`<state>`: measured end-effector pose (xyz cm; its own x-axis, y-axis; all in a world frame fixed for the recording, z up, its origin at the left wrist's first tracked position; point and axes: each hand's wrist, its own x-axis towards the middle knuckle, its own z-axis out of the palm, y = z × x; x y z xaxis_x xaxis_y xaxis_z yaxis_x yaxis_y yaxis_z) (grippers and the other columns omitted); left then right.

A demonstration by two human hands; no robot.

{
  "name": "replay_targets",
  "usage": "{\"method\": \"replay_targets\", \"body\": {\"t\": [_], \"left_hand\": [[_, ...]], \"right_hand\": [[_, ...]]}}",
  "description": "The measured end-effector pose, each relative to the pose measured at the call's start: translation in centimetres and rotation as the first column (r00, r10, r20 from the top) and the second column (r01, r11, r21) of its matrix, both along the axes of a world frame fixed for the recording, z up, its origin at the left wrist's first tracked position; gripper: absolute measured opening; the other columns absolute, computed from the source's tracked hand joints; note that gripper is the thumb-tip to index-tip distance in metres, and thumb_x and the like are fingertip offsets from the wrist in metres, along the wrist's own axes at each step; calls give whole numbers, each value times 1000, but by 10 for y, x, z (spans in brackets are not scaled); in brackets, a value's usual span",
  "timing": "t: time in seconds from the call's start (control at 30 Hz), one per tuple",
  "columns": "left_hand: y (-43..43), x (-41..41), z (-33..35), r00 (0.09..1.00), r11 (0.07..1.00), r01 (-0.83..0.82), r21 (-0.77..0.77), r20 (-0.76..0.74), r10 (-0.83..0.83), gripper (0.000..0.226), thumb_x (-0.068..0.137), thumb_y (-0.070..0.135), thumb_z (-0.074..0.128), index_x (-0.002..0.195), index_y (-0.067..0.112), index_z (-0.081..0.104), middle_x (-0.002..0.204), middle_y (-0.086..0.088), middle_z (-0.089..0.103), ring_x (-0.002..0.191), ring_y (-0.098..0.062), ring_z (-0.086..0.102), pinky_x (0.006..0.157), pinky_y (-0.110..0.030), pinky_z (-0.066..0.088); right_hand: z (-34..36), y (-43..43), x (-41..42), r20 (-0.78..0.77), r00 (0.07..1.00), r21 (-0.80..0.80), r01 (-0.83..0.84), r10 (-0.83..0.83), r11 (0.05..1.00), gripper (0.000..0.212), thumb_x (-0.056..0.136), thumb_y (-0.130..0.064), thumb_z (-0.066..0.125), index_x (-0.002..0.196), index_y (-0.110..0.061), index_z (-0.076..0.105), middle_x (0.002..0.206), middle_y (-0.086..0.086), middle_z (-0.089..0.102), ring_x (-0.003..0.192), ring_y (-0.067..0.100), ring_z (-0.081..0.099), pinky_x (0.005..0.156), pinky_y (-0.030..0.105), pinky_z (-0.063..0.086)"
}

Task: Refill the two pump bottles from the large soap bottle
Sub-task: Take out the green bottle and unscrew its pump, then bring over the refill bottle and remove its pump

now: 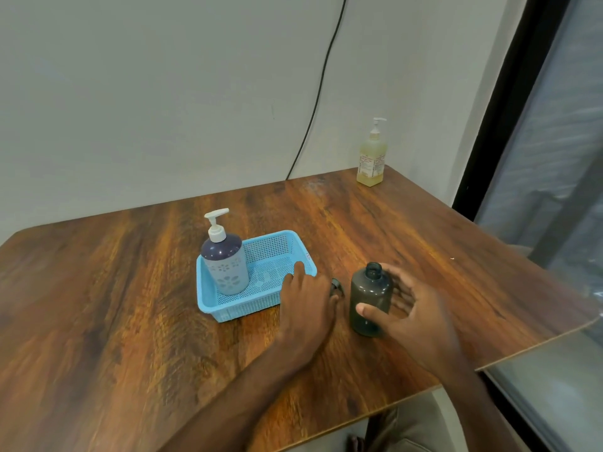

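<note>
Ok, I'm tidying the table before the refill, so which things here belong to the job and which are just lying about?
For the job:
grey bottle, neck open, held by the right hand
dark cap by the left hand
blue pump bottle
yellow soap bottle

Lying about:
blue basket
black cable on the wall

Blue basket [248,305] on wooden table [130,288], cable [321,83] behind.
</note>
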<state>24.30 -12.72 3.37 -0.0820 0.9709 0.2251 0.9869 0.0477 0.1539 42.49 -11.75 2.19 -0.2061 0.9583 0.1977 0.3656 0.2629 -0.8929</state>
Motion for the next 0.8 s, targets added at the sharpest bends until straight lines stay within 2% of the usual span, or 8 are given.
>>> {"method": "replay_targets", "body": {"t": [0.1, 0.27, 0.37, 0.43, 0.57, 0.67, 0.73, 0.8], "left_hand": [[3, -6, -2, 999, 1000, -8, -18, -38, 8, 30, 106, 39, 52, 113, 13, 65, 119, -11, 67, 121, -27, 49, 94, -40, 42], [1, -10, -2, 998, 1000, 23, -16, -50, -23, 33, 106, 42, 53, 113, 14, 67, 118, -8, 69, 120, -24, 50, 94, -38, 41], [-5, -14, 4, 998, 998, 46, 49, -45, -44, 32, 106, 39, 49, 113, 16, 71, 113, -7, 72, 115, -23, 52, 92, -37, 42], [-10, -17, 10, 998, 993, 65, 101, -2, -65, 31, 106, 37, 50, 112, 17, 73, 109, -5, 74, 111, -21, 54, 88, -36, 44], [-12, -23, 25, 992, 970, 76, 231, 85, -98, 24, 102, 35, 62, 107, 18, 79, 105, -4, 77, 104, -21, 60, 81, -36, 48], [-7, -26, 35, 986, 967, 64, 245, 134, -99, 25, 102, 39, 62, 112, 21, 77, 115, -1, 75, 114, -18, 60, 85, -31, 45], [1, -27, 40, 974, 965, 64, 255, 196, -116, 25, 102, 39, 63, 115, 23, 76, 120, 2, 74, 114, -15, 61, 89, -28, 44], [16, -27, 46, 959, 962, 66, 265, 251, -135, 23, 101, 36, 65, 112, 21, 77, 113, 3, 75, 100, -11, 63, 86, -28, 48]], "right_hand": [[-1, 3, -11, -4, 1000, 22, -1, 1, 1000, 76, 68, -33, 91, 134, -36, 54, 129, -22, 60, 115, -8, 59, 100, 19, 49], [-4, 4, -20, 28, 1000, 20, -5, 5, 1000, 74, 71, -34, 89, 132, -45, 47, 125, -31, 52, 112, -14, 53, 96, 9, 43], [-7, 6, -17, 45, 999, -2, -12, 12, 1000, 83, 70, -43, 88, 142, -40, 45, 141, -20, 53, 126, -3, 52, 105, 22, 46], [-7, 7, -14, 64, 997, -31, -38, 40, 999, 94, 69, -47, 88, 148, -37, 38, 148, -16, 49, 130, -1, 49, 106, 21, 44], [-3, 8, -8, 110, 987, -56, -109, 115, 992, 112, 59, -62, 88, 152, -39, 29, 153, -18, 42, 134, -1, 45, 110, 27, 42], [5, 10, -2, 87, 983, -80, -153, 160, 985, 119, 55, -69, 85, 153, -39, 26, 153, -20, 39, 136, -3, 41, 114, 31, 39], [14, 12, 6, 2, 985, -97, -172, 173, 980, 110, 59, -67, 84, 151, -38, 31, 151, -21, 43, 134, -4, 44, 112, 30, 40], [25, 17, 12, -91, 982, -77, -175, 168, 982, 89, 70, -56, 81, 146, -37, 41, 144, -20, 52, 129, -3, 51, 106, 29, 44]]}}
